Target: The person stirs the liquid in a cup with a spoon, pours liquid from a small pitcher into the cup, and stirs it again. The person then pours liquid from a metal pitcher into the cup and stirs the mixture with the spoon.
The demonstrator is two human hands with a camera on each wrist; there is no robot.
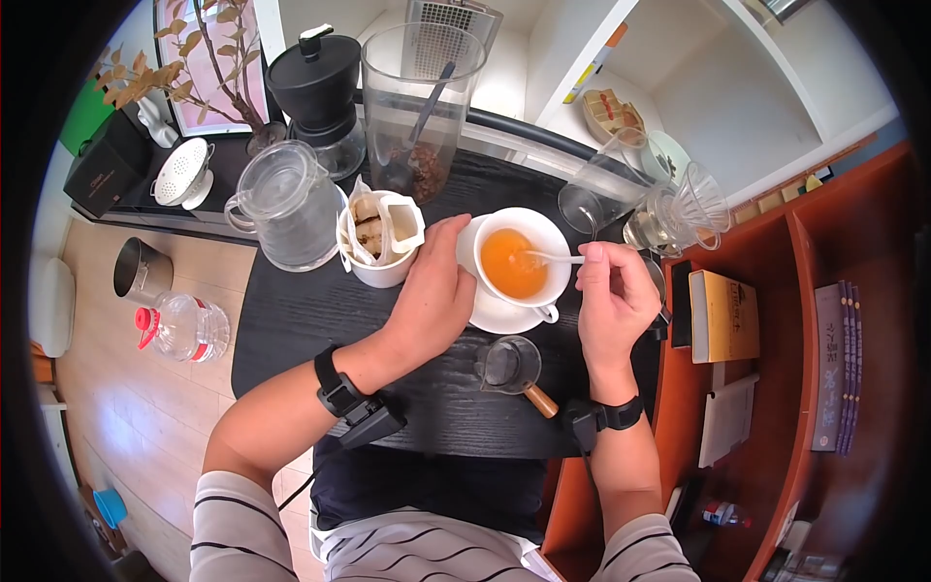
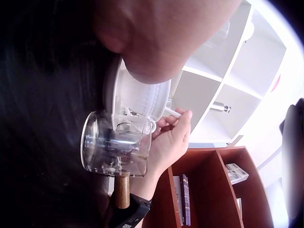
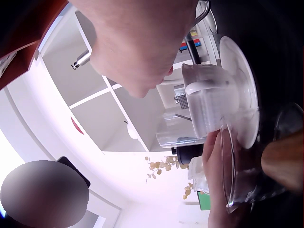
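Observation:
A white cup [image 1: 553,231] of orange-brown liquid stands on a white saucer [image 1: 495,316]. My right hand [image 1: 617,291] pinches the handle of a white spoon [image 1: 561,258] between thumb and fingers; its far end dips into the liquid. At the left of the cup, my left hand [image 1: 433,291] rests against the saucer's side with its fingers loosely extended. In the left wrist view the spoon [image 2: 172,112] slants from the cup [image 2: 142,92] to the right hand [image 2: 171,142]. A small glass pot [image 1: 511,364] with a wooden handle sits in front of the saucer.
Left of the left hand stands a white cup [image 1: 378,274] holding a drip coffee bag [image 1: 369,228]. Behind are a lidded glass pitcher [image 1: 286,209], a black grinder [image 1: 315,78] and a tall clear container [image 1: 422,116]. A glass dripper [image 1: 693,209] stands at the right, beside a bookshelf [image 1: 815,252].

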